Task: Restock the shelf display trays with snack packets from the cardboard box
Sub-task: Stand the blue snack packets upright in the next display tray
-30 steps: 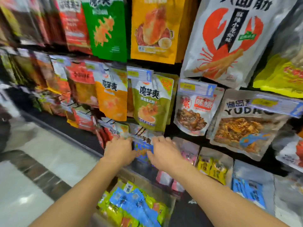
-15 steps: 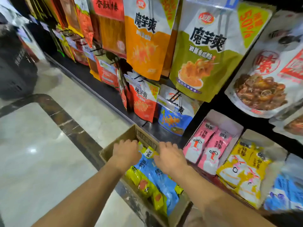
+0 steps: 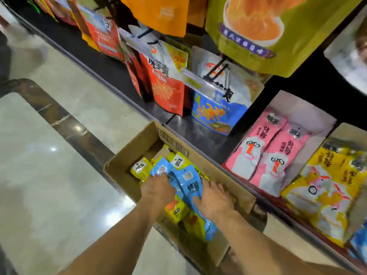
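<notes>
Glossy stone floor (image 3: 49, 175) reflecting lamps. Open brown cardboard box (image 3: 127, 163) sitting just beside black shelf (image 3: 190, 132) edge, holding crinkly blue and yellow snack packets. Flat pink packets (image 3: 266, 151) lying in white display tray (image 3: 309, 112) on shelf. Both forearms reaching down into box. Left hand (image 3: 157, 190) curling fingers onto glossy blue packets (image 3: 188, 181); right hand (image 3: 215, 199) spreading fingers wide, thumb pressing same packets.
</notes>
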Tool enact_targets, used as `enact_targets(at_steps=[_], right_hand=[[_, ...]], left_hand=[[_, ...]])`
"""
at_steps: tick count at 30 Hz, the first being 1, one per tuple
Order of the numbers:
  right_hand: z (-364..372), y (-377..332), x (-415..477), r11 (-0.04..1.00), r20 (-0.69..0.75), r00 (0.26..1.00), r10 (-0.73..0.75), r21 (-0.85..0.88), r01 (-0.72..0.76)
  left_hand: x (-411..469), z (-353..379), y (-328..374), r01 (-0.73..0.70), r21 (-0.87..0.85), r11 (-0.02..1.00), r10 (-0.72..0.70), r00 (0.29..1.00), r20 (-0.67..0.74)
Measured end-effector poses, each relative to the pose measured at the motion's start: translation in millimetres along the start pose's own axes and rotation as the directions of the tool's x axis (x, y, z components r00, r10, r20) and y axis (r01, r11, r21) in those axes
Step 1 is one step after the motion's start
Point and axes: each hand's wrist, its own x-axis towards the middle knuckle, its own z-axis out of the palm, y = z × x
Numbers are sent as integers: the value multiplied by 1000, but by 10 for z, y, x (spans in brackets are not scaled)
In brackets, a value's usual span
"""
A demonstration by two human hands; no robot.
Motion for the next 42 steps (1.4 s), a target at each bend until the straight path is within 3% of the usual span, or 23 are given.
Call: enact_targets(at_steps=[9,13,19,24,27,34,38,42], right_hand=[[370,-65,262,999,23,999,-42,-20,42],[484,-111,280,998,-72,996,-48,-35,45],[204,109,361,969,-19,997,-71,237,73],[-81,206,292,879,-47,999,-5,476,27],[-142,195,227,819,-67,998,9,573,31],[-283,248,83,676,-114,993,13,733,75],[-460,344,-92,600,-165,986,27,791,116],[-640,453,-424,464,-211,971,113,875,136]], left_hand=[[213,191,121,80,-109,991,-80,997,1],[268,281,121,104,-200,974,-102,995,19],[324,360,339,204,-434,878,-193,979,69],[387,463,613,307,-566,765,-321,944,77],[384,488,712,339,-552,762,-366,928,66],[364,535,601,303,-649,698,-328,941,87],[255,414,492,280,-757,590,-329,940,91],[-15,188,442,131,-879,457,-271,963,3]])
